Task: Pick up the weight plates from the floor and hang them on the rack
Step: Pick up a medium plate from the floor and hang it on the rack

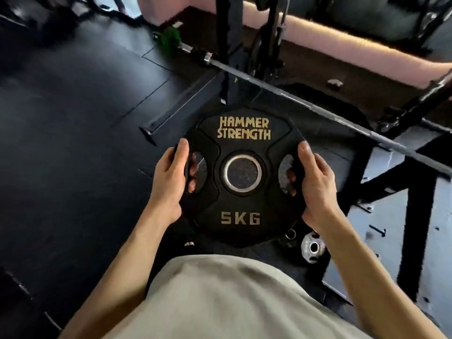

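Item in hand: one round black rubber-coated weight plate [241,177], gold lettering HAMMER STRENGTH and 5KG, steel-ringed centre hole, two side handle slots. I have it off the floor, face up and roughly level in front of my torso. Grip: my left hand [170,182] is clamped on the left rim with fingers curled up through the left slot; my right hand [315,182] is clamped likewise on the right rim. Both hands sit equally near, either side of the centre hole. Bearing: the black steel rack frame [269,37] stands ahead and slightly right, beyond the long grey barbell [318,111]. I judge the plate must tip upright so its hole faces a peg; the blur hides any peg. Also noted: one small grey plate [313,247] on the floor.
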`<control>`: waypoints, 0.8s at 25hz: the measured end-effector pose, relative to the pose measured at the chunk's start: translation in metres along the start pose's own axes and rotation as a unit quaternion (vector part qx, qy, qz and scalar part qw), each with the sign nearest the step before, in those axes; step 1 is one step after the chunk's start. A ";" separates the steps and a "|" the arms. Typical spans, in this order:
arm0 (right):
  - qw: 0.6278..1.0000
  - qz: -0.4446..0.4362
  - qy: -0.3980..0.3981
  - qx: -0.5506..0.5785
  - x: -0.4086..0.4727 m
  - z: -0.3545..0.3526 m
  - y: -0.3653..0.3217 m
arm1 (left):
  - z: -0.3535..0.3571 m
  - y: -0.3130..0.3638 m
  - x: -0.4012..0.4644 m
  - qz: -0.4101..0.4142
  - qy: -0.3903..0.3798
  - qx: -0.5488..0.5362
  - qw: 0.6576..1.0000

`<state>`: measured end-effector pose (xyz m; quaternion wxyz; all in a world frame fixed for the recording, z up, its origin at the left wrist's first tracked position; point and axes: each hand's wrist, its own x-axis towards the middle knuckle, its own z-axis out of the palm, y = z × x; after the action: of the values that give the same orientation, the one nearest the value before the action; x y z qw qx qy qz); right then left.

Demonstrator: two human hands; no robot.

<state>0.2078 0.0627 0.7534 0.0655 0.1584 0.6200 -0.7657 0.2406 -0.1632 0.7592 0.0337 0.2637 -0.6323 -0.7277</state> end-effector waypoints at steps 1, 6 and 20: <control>0.999 0.000 -0.036 -0.003 -0.003 0.023 0.001 | -0.024 0.005 -0.007 0.008 0.030 -0.013 0.999; 0.983 0.007 -0.177 -0.036 -0.030 0.152 0.017 | -0.152 0.020 -0.027 0.040 0.149 -0.064 0.986; 0.953 0.007 -0.293 -0.074 -0.072 0.484 0.076 | -0.452 0.081 0.039 0.088 0.251 -0.098 0.959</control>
<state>0.2198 -0.4303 0.7941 0.2610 -0.0735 0.6272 -0.7302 0.3767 -0.6027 0.7943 0.2811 0.3762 -0.5498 -0.6908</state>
